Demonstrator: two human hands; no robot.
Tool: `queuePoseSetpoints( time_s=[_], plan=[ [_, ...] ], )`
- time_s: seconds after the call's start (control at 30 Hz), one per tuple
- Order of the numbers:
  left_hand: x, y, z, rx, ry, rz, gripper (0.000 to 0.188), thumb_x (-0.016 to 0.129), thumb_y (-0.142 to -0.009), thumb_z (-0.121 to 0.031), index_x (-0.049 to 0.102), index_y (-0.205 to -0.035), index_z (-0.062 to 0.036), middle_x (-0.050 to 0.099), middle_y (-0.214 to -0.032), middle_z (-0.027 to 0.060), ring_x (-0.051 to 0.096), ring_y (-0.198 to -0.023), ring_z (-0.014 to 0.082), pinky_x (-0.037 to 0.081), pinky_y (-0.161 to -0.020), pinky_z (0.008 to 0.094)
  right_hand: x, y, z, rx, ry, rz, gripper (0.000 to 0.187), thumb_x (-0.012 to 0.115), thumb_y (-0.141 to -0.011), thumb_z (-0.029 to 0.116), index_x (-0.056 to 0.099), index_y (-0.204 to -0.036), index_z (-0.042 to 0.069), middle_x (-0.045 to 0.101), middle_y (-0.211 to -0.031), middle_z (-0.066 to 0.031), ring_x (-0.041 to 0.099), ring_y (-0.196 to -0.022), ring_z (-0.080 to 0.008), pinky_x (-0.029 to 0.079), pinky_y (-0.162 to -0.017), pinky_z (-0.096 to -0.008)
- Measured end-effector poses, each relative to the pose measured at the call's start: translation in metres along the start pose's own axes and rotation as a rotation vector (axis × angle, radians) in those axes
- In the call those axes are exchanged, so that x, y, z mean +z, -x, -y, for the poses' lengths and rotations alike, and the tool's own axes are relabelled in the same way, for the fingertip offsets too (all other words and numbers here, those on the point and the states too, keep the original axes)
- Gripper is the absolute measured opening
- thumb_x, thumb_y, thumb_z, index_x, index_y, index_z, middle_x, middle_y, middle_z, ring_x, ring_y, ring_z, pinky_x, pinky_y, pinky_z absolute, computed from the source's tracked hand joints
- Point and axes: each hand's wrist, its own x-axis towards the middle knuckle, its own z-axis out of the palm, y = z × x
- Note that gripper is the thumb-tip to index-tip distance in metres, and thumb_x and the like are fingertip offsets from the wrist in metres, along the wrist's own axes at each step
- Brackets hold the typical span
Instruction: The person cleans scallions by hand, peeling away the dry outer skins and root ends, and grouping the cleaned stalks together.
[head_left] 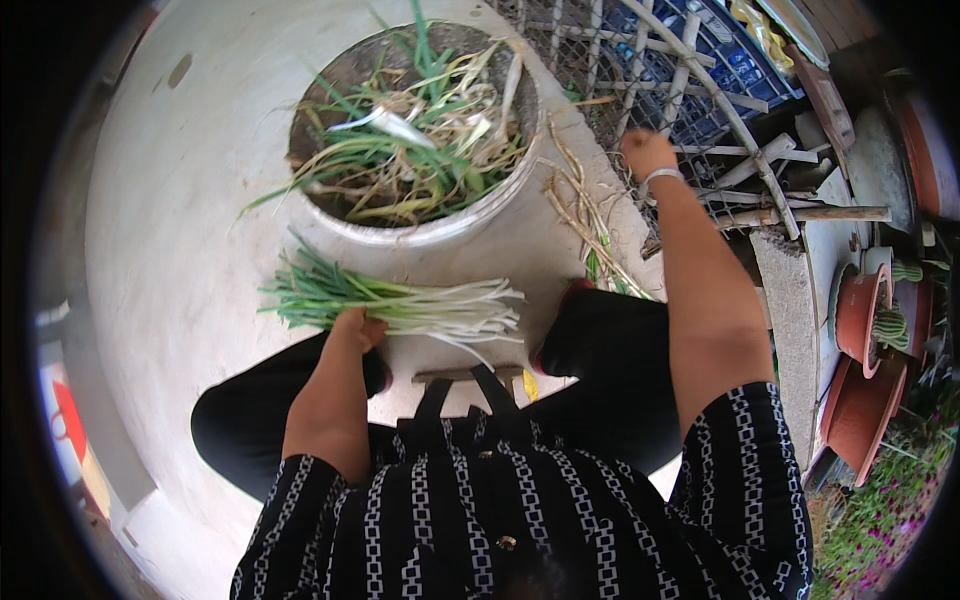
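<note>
A neat bunch of spring onions point(440, 305) lies sideways in front of me, green leaves to the left and white stems to the right. My left hand point(358, 327) is closed round it at the leafy side. Far out to the right, above a frame of sticks and wire mesh, is my right hand point(648, 153), its fingers curled. Any item inside them is hidden and blurred. Beyond the bunch stands a round white tub point(430, 232), heaped with loose spring onion tops and dry stalks point(420, 140).
Beside the tub, several long dry stalks point(578, 200) lie on the pale floor. The stick-and-mesh frame point(690, 70) leans by a blue plastic crate point(735, 65) at the far right. Terracotta pots point(860, 320) with cacti and a patch of pink flowers point(885, 520) line the right side.
</note>
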Motion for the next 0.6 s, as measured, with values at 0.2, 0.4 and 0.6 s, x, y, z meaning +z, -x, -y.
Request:
queuePoseSetpoints(
  time_s=[0.2,0.4,0.6],
  plan=[
    [-0.041,-0.044,0.002,0.123,-0.211,-0.269,0.026,0.05,-0.087,-0.03,0.054,-0.099,-0.0073,0.057,-0.081,0.0102,0.054,-0.062,0.0234,0.046,-0.051,0.0318,0.12,0.024,-0.093,0.202,0.294,0.22,0.03,0.047,-0.079,0.027,0.065,-0.092,0.006,0.062,-0.097,-0.0149,0.058,-0.093,-0.0322,0.045,-0.083,-0.04],
    [0.024,-0.007,-0.045,0.42,0.155,-0.029,0.023,0.053,-0.085,-0.031,0.054,-0.094,-0.01,0.053,-0.075,0.0055,0.041,-0.046,0.0157,0.036,-0.042,0.0275,0.186,-0.003,-0.107,0.405,0.108,0.076,0.027,0.051,-0.077,0.031,0.064,-0.095,0.015,0.063,-0.092,-0.0133,0.059,-0.088,-0.0312,0.046,-0.078,-0.04],
    [0.035,0.011,-0.07,0.458,0.087,0.013,0.02,0.053,-0.085,-0.027,0.053,-0.095,-0.0095,0.054,-0.076,0.005,0.044,-0.05,0.0143,0.037,-0.043,0.0263,0.201,-0.055,-0.084,0.508,0.0,0.075,0.028,0.051,-0.08,0.028,0.061,-0.102,0.014,0.06,-0.105,-0.0124,0.057,-0.099,-0.0281,0.045,-0.083,-0.0379]
  ],
)
